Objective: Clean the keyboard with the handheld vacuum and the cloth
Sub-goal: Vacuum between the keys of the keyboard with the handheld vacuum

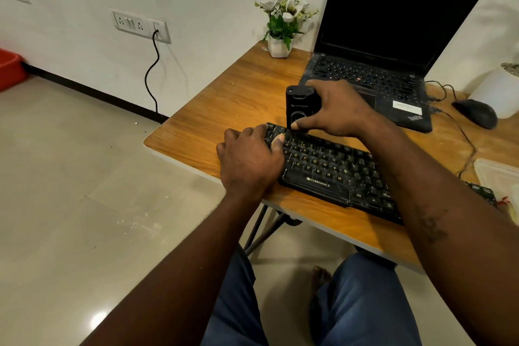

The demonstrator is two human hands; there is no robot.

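A black keyboard lies along the near edge of the wooden table. My right hand grips a black handheld vacuum, held upright with its lower end on the keyboard's far left keys. My left hand rests on the keyboard's left end, its fingers curled over the edge and its thumb on the keys. A pale cloth shows partly at the right edge of the table.
An open black laptop stands behind the keyboard. A black mouse with a cable lies to its right, beside a white pot. A small flower pot sits at the table's far corner. A black cable hangs from a wall socket.
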